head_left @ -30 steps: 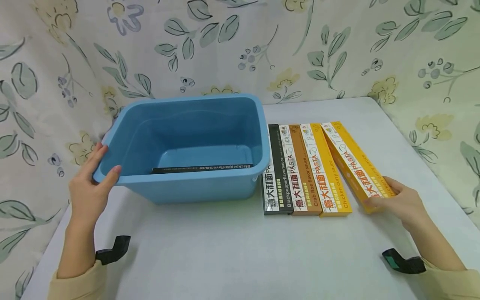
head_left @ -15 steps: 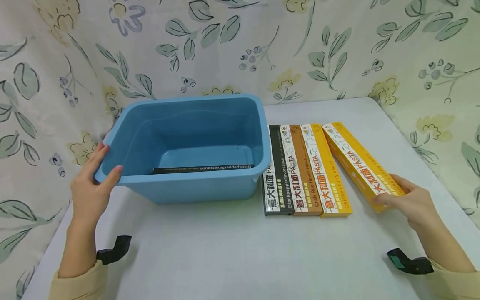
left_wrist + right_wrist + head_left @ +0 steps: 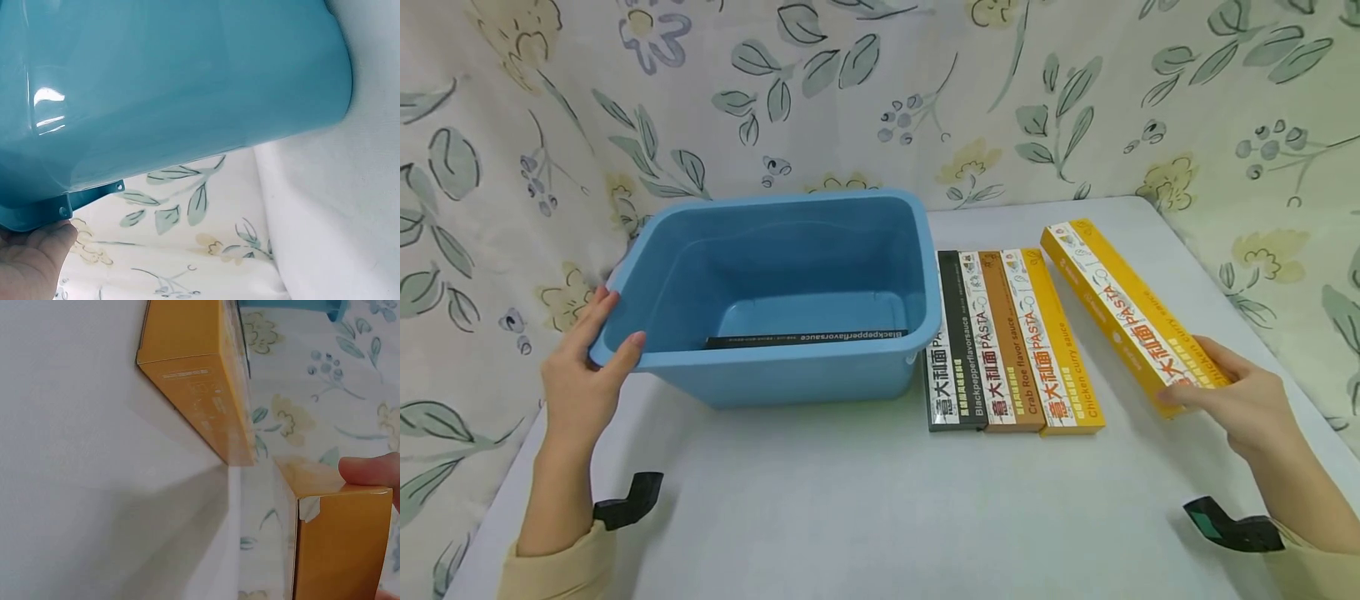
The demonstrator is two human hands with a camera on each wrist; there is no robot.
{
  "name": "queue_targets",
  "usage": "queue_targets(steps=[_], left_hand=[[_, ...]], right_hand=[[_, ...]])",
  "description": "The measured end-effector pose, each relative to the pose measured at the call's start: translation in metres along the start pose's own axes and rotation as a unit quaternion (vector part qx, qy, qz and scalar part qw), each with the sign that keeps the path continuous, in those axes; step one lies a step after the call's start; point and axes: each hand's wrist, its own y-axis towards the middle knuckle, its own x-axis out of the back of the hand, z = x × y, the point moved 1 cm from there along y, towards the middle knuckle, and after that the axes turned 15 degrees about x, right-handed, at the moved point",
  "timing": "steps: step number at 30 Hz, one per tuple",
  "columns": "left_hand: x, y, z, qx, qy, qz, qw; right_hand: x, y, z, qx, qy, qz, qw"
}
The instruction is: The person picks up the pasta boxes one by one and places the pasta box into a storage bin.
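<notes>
My right hand (image 3: 1240, 400) pinches the near end of the yellow pasta box (image 3: 1131, 317), lifted right of the row; I keep it level. My left hand (image 3: 583, 379) curls over the blue bin (image 3: 790, 367) rim, steadying it. The other pasta boxes (image 3: 1011, 342) lie between, so I go over them.

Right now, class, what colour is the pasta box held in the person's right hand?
Yellow, with a white printed strip: the pasta box in the right hand, clearest in the head view.
</notes>
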Motion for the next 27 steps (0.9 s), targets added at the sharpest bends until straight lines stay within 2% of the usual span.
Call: queue_targets(steps=[8,16,27], left_hand=[[0.0,0.001,0.002,0.006,-0.002,0.004,1.0],[0.0,0.0,0.0,0.002,-0.005,0.004,1.0],[0.001,0.0,-0.002,0.01,-0.008,0.009,0.9999]], right_hand=[[0.002,-0.003,0.018,0.045,-0.011,-0.015,0.999],[0.005,-0.004,0.029,0.074,-0.011,0.001,0.997],[0.009,-0.003,0.048,0.137,0.016,0.021,0.99]])
